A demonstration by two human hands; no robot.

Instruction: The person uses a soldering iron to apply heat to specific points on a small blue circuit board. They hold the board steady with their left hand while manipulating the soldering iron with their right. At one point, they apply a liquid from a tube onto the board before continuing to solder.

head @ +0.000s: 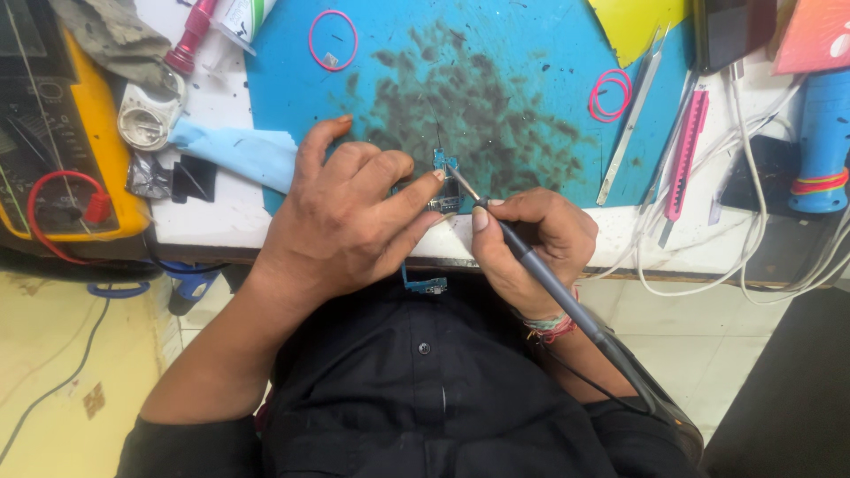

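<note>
My left hand [350,217] presses a small blue circuit board [443,164] down on the blue work mat [496,53], fingertips on its near edge. My right hand [536,243] grips a grey soldering iron [522,257] like a pen; its thin metal tip touches the board beside my left forefinger. The iron's cable runs back over my right wrist toward my lap. A second small blue board piece [427,285] hangs just below the table edge. The mat's middle is stained dark.
A yellow multimeter [80,133] with a red lead sits at left, beside a blue cloth [235,150]. Pink rubber bands [334,40], metal tweezers [630,124], a pink knife [686,150], white cables [753,195] and a blue tool handle [823,142] lie around the mat.
</note>
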